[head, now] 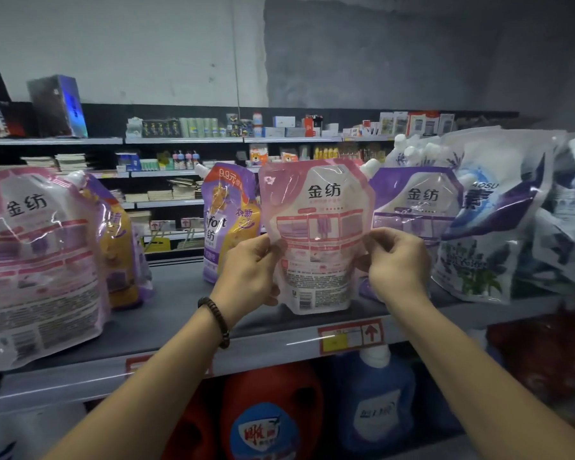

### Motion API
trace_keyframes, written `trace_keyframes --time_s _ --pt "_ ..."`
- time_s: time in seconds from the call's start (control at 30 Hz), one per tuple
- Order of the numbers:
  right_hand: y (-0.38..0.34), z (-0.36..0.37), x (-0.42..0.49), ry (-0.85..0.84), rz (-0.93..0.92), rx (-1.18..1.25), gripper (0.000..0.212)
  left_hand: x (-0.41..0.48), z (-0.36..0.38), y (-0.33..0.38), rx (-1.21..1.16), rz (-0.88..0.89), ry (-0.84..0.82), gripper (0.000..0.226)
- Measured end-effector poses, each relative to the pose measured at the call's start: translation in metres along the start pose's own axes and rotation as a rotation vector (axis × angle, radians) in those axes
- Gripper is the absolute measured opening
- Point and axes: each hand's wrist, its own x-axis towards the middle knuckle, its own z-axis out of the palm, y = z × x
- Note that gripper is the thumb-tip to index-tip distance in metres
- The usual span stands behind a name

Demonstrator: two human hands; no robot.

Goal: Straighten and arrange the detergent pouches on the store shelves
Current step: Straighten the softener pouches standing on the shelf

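The left hand (246, 270) and right hand (395, 260) each pinch a side edge of 1 pink pouch (316, 227), upright at the grey shelf (180, 310) front. It is likely being squared up. Next it needs seating level between 2 purple pouches — the left neighbour (226, 220) and the right neighbour (415, 200). Beyond are far shelves (213, 140) and a bare wall (146, 44).

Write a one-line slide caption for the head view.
Left hand and right hand grip a pink detergent pouch by its side edges, upright at the front of a grey shelf.
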Motion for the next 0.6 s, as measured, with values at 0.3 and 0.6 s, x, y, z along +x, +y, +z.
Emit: trace_keyframes --time_s 0.3,0.6 --pt "-0.016 -0.010 -0.014 -0.070 -0.108 -0.210 0.020 0.008 0.010 -0.004 0.035 -0.026 0.064 0.026" --pt "-0.006 -0.023 -0.014 -0.064 -0.092 -0.114 0.011 0.006 0.012 0.001 0.053 0.044 0.211 0.009"
